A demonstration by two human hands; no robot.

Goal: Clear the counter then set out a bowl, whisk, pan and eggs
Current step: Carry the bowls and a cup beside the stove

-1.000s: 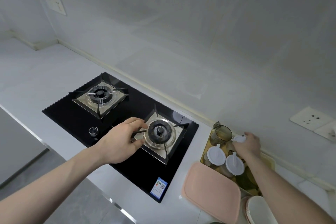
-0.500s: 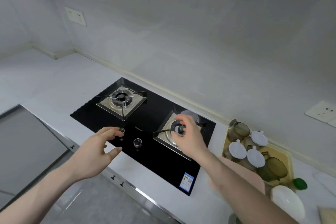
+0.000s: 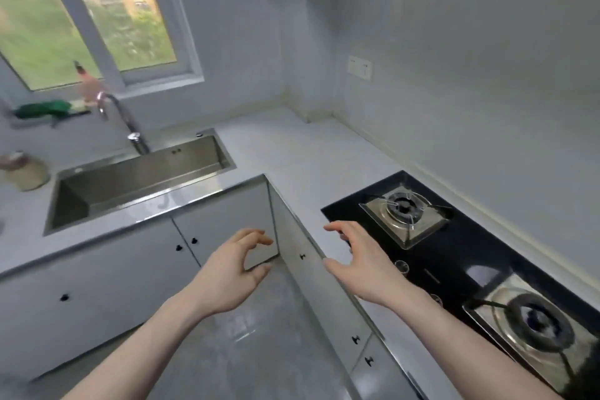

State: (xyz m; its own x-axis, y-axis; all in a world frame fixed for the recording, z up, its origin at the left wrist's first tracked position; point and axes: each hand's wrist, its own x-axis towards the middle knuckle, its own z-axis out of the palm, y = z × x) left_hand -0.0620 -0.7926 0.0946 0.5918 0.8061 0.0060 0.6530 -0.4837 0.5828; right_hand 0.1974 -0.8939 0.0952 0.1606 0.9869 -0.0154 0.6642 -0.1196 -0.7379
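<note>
Nothing is held: left hand [image 3: 232, 273] and right hand [image 3: 358, 261] are loosely curled, apart; a near cabinet knob [image 3: 302, 256] could be fumbled

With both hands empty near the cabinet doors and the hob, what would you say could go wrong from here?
1. The right hand hovers at the counter edge beside the hob; a careless sweep might bump its control knobs.
2. The frame is motion-blurred, so the head seems to be turning; the left hand, reaching toward the corner cabinet doors, could miss a small knob.
3. No bowl, whisk, pan or eggs are visible, so a wrong cabinet may get opened.
</note>
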